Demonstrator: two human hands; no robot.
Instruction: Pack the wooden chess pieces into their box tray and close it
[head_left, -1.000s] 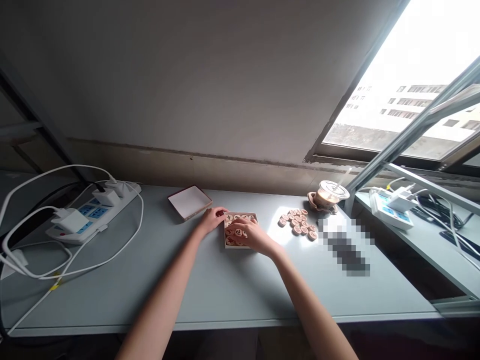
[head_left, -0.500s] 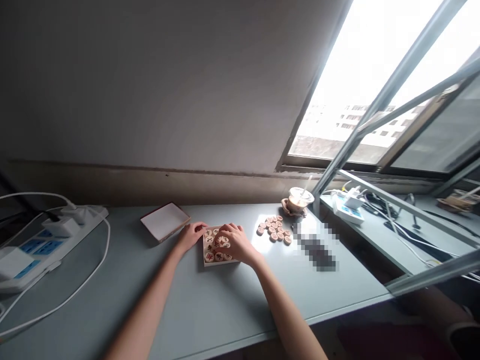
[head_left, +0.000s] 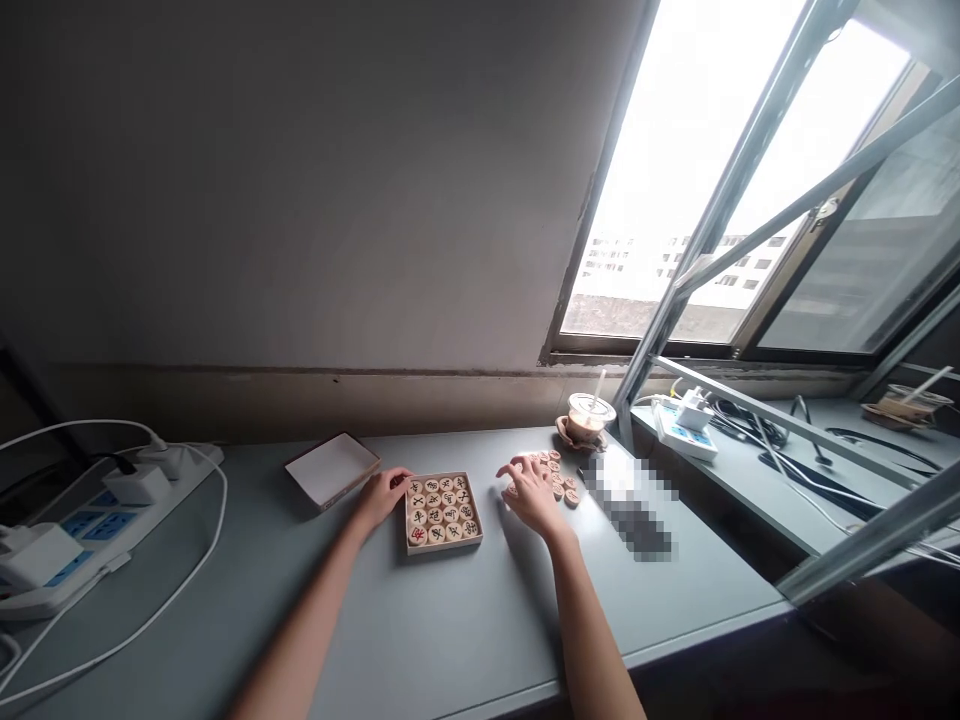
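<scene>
A shallow square box stands in front of me, holding rows of round Chinese chess pieces. Most show black characters; one at the near left corner is red. My left hand grips the box's upper left edge with bent fingers. To the right, my right hand hovers at a scattered group of loose Chinese chess pieces, its fingers apart and partly covering them. Whether its fingertips touch a piece is hard to see. The box lid, white inside with a dark red rim, lies behind my left hand.
A lidded drink cup with a straw stands at the back right, beside a blurred-out patch. Power strips with plugs and white cables lie at the far left and on the right-hand desk. Metal frame bars rise at the right.
My right hand has moved right from the box to the loose pieces, uncovering the filled rows. My left hand stays at the box. The camera view has shifted slightly.
</scene>
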